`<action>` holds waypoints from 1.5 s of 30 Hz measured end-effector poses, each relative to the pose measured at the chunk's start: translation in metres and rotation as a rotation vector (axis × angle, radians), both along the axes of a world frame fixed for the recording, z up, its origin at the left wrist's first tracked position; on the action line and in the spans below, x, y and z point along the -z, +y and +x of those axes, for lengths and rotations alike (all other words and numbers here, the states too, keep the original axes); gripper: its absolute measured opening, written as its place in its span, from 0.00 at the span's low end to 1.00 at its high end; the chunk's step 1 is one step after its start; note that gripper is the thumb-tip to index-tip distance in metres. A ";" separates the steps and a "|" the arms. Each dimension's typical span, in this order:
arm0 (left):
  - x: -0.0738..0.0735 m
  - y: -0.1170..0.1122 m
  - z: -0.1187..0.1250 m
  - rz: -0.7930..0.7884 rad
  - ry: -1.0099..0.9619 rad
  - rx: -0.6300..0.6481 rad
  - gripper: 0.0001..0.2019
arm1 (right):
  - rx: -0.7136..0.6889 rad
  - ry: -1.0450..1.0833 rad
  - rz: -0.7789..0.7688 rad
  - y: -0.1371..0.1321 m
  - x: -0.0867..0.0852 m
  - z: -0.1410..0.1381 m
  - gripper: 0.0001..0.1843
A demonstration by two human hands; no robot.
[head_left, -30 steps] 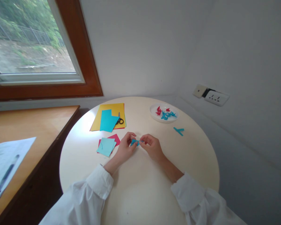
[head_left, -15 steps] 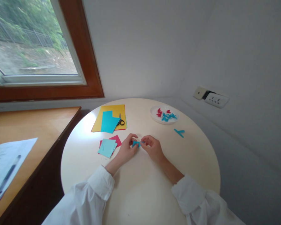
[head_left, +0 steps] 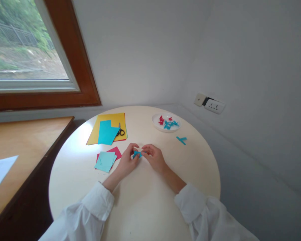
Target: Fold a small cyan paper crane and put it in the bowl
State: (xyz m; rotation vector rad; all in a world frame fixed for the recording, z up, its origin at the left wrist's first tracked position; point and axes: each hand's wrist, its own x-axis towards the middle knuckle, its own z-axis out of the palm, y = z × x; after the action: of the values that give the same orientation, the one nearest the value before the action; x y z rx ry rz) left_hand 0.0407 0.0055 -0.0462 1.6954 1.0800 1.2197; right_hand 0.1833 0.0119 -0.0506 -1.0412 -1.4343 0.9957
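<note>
My left hand (head_left: 126,161) and my right hand (head_left: 154,157) meet over the middle of the round cream table (head_left: 145,207). Both pinch a small folded piece of blue paper (head_left: 136,154) between fingertips, just above the tabletop. Each hand's fingers are curled closed on it, and most of the paper is hidden behind them. White sleeves cover both forearms.
Left of my hands lie light blue squares (head_left: 105,161) on a red sheet (head_left: 116,152). Farther back are a yellow sheet (head_left: 107,120), a blue sheet (head_left: 106,132) and black scissors (head_left: 120,132). A white plate (head_left: 158,124) holds several small folded pieces; one blue piece (head_left: 181,139) lies beside it. A wooden desk (head_left: 20,147) stands at left.
The view has swung to the right, so everything sits further left in the picture. My hands stay together on the blue paper with only slight finger movement.
</note>
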 end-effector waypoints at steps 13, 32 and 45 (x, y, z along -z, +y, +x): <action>-0.011 -0.007 -0.001 0.041 0.083 -0.074 0.14 | -0.006 0.112 -0.035 0.003 0.004 0.002 0.11; -0.012 -0.004 -0.004 -0.010 0.016 -0.121 0.12 | 0.101 0.122 0.023 0.006 0.003 0.007 0.05; -0.007 0.003 -0.008 -0.114 -0.159 -0.121 0.12 | 0.145 0.105 0.037 0.007 0.003 0.008 0.05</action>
State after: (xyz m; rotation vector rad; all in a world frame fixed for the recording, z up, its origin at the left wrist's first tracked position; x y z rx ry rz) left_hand 0.0328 0.0083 -0.0390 1.4397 1.1458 1.3194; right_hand 0.1917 0.0190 -0.0533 -1.0355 -1.2686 0.9024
